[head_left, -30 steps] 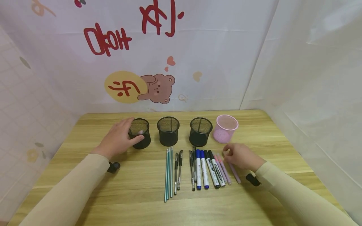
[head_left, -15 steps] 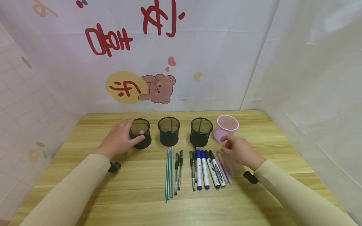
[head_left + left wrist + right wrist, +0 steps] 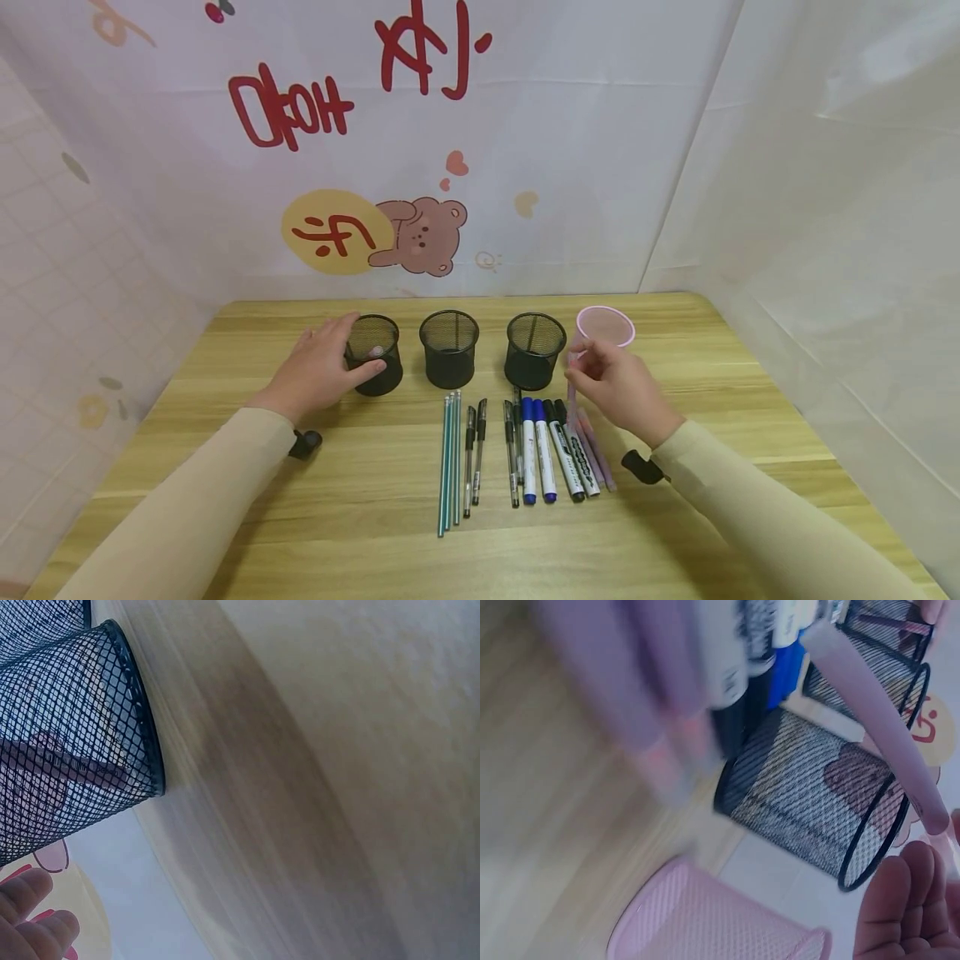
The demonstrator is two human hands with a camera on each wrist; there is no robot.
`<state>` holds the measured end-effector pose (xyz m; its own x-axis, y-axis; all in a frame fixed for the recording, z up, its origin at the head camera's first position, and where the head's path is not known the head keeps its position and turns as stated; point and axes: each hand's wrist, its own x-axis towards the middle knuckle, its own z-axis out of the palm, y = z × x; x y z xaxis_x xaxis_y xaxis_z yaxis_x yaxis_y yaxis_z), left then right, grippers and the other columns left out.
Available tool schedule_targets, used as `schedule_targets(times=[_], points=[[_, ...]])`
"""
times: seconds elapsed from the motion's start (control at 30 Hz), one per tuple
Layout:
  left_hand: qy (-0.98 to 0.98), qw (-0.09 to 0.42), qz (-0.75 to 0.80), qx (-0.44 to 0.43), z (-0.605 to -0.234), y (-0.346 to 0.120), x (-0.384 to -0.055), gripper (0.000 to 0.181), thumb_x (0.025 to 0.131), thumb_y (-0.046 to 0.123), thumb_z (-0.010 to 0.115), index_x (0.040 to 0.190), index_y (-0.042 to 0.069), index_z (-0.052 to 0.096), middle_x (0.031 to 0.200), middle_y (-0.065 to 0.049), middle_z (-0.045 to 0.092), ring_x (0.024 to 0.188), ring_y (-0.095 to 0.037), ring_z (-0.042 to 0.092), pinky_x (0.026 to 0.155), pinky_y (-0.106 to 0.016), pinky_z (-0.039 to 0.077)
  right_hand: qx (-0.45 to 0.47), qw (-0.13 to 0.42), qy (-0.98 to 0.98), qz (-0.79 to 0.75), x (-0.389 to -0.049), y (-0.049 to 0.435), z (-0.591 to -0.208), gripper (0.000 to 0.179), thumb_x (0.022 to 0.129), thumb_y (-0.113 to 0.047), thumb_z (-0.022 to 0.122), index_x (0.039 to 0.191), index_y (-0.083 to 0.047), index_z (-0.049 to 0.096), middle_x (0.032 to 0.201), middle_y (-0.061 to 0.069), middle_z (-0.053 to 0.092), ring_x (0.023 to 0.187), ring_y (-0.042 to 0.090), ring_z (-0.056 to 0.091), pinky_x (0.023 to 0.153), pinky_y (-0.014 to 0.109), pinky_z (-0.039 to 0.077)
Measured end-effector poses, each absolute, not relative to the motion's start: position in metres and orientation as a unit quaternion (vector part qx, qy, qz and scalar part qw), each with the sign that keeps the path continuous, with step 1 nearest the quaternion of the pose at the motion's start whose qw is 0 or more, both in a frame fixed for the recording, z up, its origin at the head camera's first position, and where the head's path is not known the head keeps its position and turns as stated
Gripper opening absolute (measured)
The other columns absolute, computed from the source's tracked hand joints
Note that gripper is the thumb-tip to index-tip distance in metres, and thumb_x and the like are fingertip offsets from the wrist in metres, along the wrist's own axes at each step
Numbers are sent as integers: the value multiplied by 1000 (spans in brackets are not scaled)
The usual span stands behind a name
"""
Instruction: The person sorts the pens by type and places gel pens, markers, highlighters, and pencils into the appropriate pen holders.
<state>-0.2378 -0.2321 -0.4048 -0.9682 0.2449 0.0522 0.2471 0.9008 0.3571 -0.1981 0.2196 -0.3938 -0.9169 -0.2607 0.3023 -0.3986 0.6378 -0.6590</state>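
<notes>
My left hand [image 3: 315,367] holds the leftmost black mesh pen cup [image 3: 381,384], thumb across its front and fingers at the far left of the rim. Through the mesh in the left wrist view, a pinkish pen [image 3: 82,769] shows inside that cup. With thumb and fingertips, my right hand [image 3: 630,396] pinches a pale pink pen [image 3: 881,724] by one end. The pen hangs tilted over the black-capped markers [image 3: 566,457], in front of the pink mesh cup [image 3: 609,323]. Two more pink pens [image 3: 597,446] lie under that hand, beside the markers.
Two more black mesh cups [image 3: 450,367] [image 3: 529,371] stand in the row. In front lie teal pencils [image 3: 447,467], several black gel pens [image 3: 468,458] and two blue-capped markers [image 3: 528,454]. A printed white curtain [image 3: 562,125] rises behind the table.
My right hand has lifted the rightmost pink pen off the table and carried it left, past the pink cup's front. My left hand stays on its cup.
</notes>
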Motion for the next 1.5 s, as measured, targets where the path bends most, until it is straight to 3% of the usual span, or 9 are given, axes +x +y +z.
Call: schedule_targets(times=[0.53,1.0,1.23,1.5], points=[[-974,7,-191,-125,-407,-232,-239,113,91,84,53,166,5,23,170,-23,30,158,-47,26,126,-75,9,171,118,-810,549,-201,173,-393,24,95,5,72,118,6,63,99,20,71,84,7,66,75,16,57],[-973,8,-196,-126,-408,-233,-240,111,92,81,54,166,4,23,170,-23,30,157,-47,28,126,-75,11,173,164,-753,613,-206,122,-392,28,97,2,72,123,2,61,101,21,70,84,8,66,74,16,55],[-972,9,-200,-126,-408,-232,-239,101,97,64,65,166,4,23,170,-24,31,157,-46,29,125,-75,10,175,193,-723,639,-212,98,-395,28,97,3,72,123,2,60,103,20,68,87,9,66,76,17,55],[-972,13,-199,-127,-409,-233,-239,100,97,63,65,166,3,24,169,-24,31,156,-47,29,125,-75,10,157,230,-715,641,-217,73,-395,28,96,-1,73,122,1,62,101,20,71,84,4,65,76,16,55]])
